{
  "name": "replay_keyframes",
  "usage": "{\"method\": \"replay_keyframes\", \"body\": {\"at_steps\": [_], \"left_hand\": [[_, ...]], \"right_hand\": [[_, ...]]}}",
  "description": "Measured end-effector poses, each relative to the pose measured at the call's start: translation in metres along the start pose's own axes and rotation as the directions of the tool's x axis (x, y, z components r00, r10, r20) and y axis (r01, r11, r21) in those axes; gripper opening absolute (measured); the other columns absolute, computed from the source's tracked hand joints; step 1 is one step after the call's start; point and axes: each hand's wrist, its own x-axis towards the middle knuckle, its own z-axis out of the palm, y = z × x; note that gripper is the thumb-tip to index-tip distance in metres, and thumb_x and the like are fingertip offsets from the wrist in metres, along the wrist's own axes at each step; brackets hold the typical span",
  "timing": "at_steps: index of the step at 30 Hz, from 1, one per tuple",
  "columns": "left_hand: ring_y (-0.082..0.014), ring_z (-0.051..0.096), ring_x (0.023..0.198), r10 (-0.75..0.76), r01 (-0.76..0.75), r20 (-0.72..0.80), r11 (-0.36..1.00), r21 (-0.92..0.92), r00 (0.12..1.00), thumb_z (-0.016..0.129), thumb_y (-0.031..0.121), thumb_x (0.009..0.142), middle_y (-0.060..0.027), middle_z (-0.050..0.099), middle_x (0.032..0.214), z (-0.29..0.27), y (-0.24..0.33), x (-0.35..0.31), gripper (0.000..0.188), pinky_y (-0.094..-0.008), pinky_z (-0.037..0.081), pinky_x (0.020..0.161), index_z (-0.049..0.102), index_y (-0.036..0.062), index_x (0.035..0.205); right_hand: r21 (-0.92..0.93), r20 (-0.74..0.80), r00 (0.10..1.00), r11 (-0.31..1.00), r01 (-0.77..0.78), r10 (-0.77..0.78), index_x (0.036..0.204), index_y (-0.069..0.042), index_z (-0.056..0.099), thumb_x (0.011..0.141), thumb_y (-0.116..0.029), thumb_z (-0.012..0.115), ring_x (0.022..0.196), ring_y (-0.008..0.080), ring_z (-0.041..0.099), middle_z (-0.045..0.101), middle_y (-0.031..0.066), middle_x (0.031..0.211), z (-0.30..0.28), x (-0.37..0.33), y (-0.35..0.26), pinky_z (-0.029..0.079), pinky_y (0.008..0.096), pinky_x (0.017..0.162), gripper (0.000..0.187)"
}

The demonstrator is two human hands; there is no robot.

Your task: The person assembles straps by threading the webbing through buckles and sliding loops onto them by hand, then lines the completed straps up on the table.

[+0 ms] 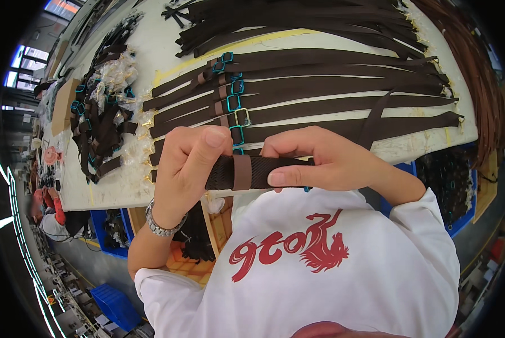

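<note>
A dark brown woven strap with a lighter brown keeper loop around it is stretched between my hands at the table's near edge. My left hand is closed on its left end, thumb on top. My right hand pinches it right of the loop between thumb and fingers. A bit of blue shows beneath my right thumb, too small to name. Just beyond, several dark straps lie side by side, most with blue-edged rectangular buckles; one buckle looks gold.
The white table carries a heap of straps with clear plastic wrapping at left and a thick strap bundle at the far side. A cardboard box stands at the left edge. Below are blue bins; brown strips hang at right.
</note>
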Motion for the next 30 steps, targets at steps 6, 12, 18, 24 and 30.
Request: {"method": "replay_keyframes", "body": {"at_steps": [6, 12, 18, 24, 30], "left_hand": [[-0.0086, 0.039, 0.06, -0.037, 0.038, -0.021, 0.998, 0.056, 0.999, 0.071, 0.018, 0.106, 0.0008, 0.049, 0.062, 0.003, -0.003, -0.015, 0.041, -0.0306, 0.031, 0.054, 0.059, -0.0059, 0.075], [-0.0095, 0.038, 0.055, -0.138, 0.156, -0.146, 0.981, 0.119, 0.98, 0.077, 0.006, 0.098, -0.0004, 0.046, 0.058, -0.001, -0.03, -0.057, 0.036, -0.0304, 0.028, 0.052, 0.056, -0.0063, 0.071], [-0.0134, 0.049, 0.068, -0.316, 0.32, 0.176, 0.947, 0.007, 0.932, 0.078, 0.024, 0.1, -0.0038, 0.062, 0.075, 0.002, -0.044, -0.07, 0.033, -0.03, 0.043, 0.064, 0.067, -0.0046, 0.09], [-0.0129, 0.064, 0.077, -0.353, 0.342, 0.315, 0.935, 0.092, 0.881, 0.085, 0.019, 0.094, -0.0083, 0.075, 0.092, 0.026, -0.031, -0.055, 0.03, -0.0286, 0.052, 0.073, 0.074, -0.0036, 0.111], [-0.0083, 0.067, 0.078, -0.421, 0.467, 0.259, 0.871, -0.15, 0.869, 0.081, 0.007, 0.096, -0.0037, 0.072, 0.093, 0.025, -0.038, -0.055, 0.021, -0.0251, 0.053, 0.07, 0.075, -0.0054, 0.112]], "right_hand": [[-0.099, 0.114, 0.974, 0.974, 0.205, -0.194, 0.095, 0.002, 0.069, 0.104, -0.026, 0.074, 0.107, 0.0219, 0.063, 0.069, 0.012, 0.118, -0.013, 0.0, 0.017, 0.049, 0.0346, 0.098, 0.03], [0.044, 0.291, 0.907, 0.952, 0.304, -0.303, 0.088, 0.003, 0.068, 0.1, -0.014, 0.076, 0.104, 0.026, 0.064, 0.069, 0.0204, 0.125, -0.034, -0.015, 0.038, 0.05, 0.039, 0.094, 0.022], [-0.019, 0.333, 0.915, 0.969, 0.246, -0.226, 0.073, 0.001, 0.061, 0.099, -0.012, 0.072, 0.118, 0.0364, 0.068, 0.067, 0.0254, 0.134, -0.021, -0.016, 0.041, 0.052, 0.0432, 0.1, 0.031], [-0.068, 0.197, 0.97, 0.985, 0.159, -0.143, 0.093, 0.003, 0.066, 0.099, -0.013, 0.075, 0.106, 0.0304, 0.067, 0.071, 0.0179, 0.128, -0.013, -0.017, 0.049, 0.053, 0.0412, 0.095, 0.02], [-0.108, 0.2, 0.979, 0.993, 0.053, -0.03, 0.127, -0.006, 0.069, 0.09, -0.033, 0.089, 0.119, 0.0307, 0.067, 0.071, 0.0146, 0.133, -0.016, -0.008, 0.046, 0.052, 0.0411, 0.106, 0.05]]}}
